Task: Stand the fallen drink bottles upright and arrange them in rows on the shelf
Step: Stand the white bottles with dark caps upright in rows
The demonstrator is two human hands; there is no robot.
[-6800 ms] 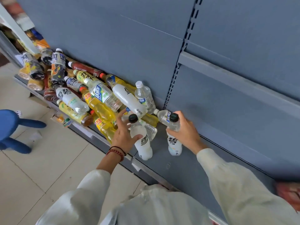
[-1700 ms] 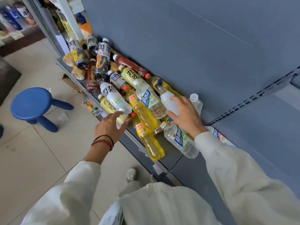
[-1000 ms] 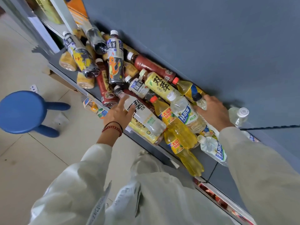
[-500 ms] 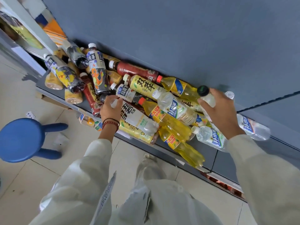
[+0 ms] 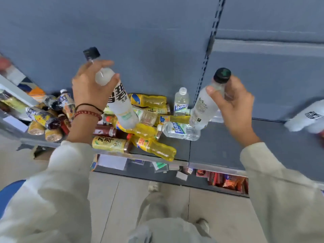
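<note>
Left hand (image 5: 91, 88) grips a black-capped white bottle (image 5: 121, 106) at 10 o'clock, above the fallen bottles (image 5: 154, 148). Right hand (image 5: 233, 102) grips a second white bottle (image 5: 203, 107) at 2 o'clock, over the shelf (image 5: 219, 146).

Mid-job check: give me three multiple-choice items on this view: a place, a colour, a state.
1. What colour are the caps of the left bottle, gripped by the left hand, and the right bottle, gripped by the right hand?
A. White
B. Black
C. Red

2. Where is the small white-capped bottle?
A. Upright near the back panel
B. In the left hand
C. In the right hand

3. How is the red-capped yellow bottle at the shelf's front edge?
A. Upright
B. Held
C. Lying on its side

Key: 1 B, both caps are black; 2 A, it stands free by the panel; 3 C, it lies flat.
</note>
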